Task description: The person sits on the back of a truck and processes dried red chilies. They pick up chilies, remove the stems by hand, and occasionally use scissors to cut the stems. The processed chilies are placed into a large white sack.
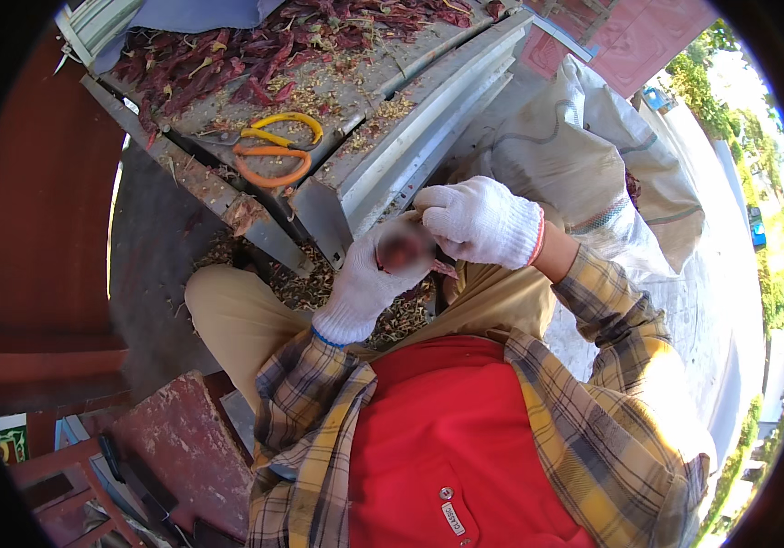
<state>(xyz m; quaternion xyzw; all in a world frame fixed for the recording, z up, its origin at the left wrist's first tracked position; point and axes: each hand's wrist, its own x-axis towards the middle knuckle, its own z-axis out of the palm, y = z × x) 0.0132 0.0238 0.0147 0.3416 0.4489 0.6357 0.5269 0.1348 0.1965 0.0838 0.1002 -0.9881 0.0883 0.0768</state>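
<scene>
My left hand (371,274), in a white knitted glove with a blue cuff edge, is closed around dried red chili peppers (445,268). A wrinkled red end sticks out below the fingers; the part in the palm is blurred. My right hand (481,220), gloved in white with a red cuff edge, meets the left fingertips. Its fingers are curled and pinched at the upper end of the peppers, though the exact grip is blurred. Scissors (274,152) with one yellow and one orange handle lie on the metal table (357,103) beyond my hands.
Dried red chilies (227,58) are heaped on the table's far side, with pale seeds scattered nearby. A white woven sack (549,151) stands at the right. Stem scraps (402,322) cover the floor between my knees. A worn dark-red wooden board (179,445) is at lower left.
</scene>
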